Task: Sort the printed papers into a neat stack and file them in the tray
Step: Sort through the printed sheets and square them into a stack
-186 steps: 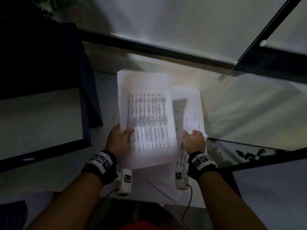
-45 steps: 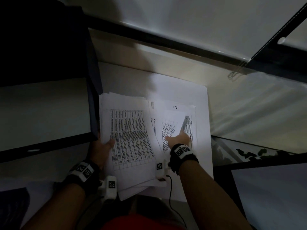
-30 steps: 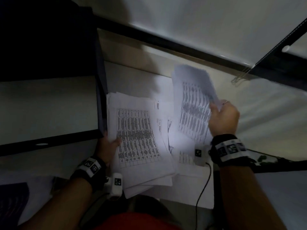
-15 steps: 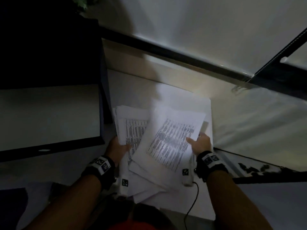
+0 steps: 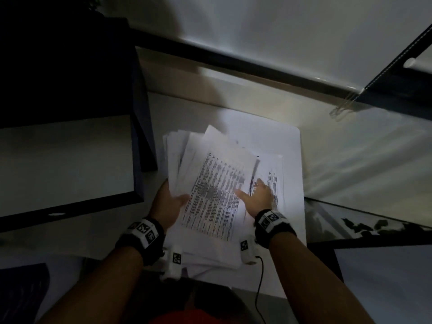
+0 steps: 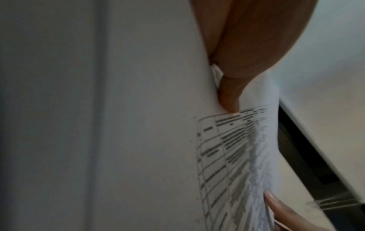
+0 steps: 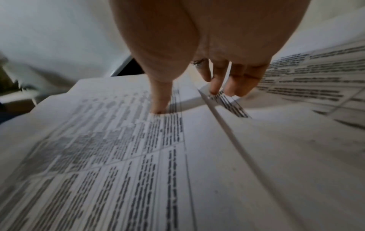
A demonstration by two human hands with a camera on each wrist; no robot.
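Item: stack of printed papers (image 5: pixel 210 197), mid-frame in the head view, fanned and uneven, lying on a white table (image 5: pixel 289 160). Sheets carried ruled tables of dark text; we could read no word in any view. Left hand (image 5: pixel 167 204) gripped the stack's left edge; the left wrist view showed its thumb (image 6: pixel 230 93) on top and a finger beneath. Right hand (image 5: pixel 258 198) was spread flat; only the right wrist view showed fingertips (image 7: pixel 214 87) pressing loose sheets (image 5: pixel 272 181) beside the stack, and a ring (image 7: pixel 198 62).
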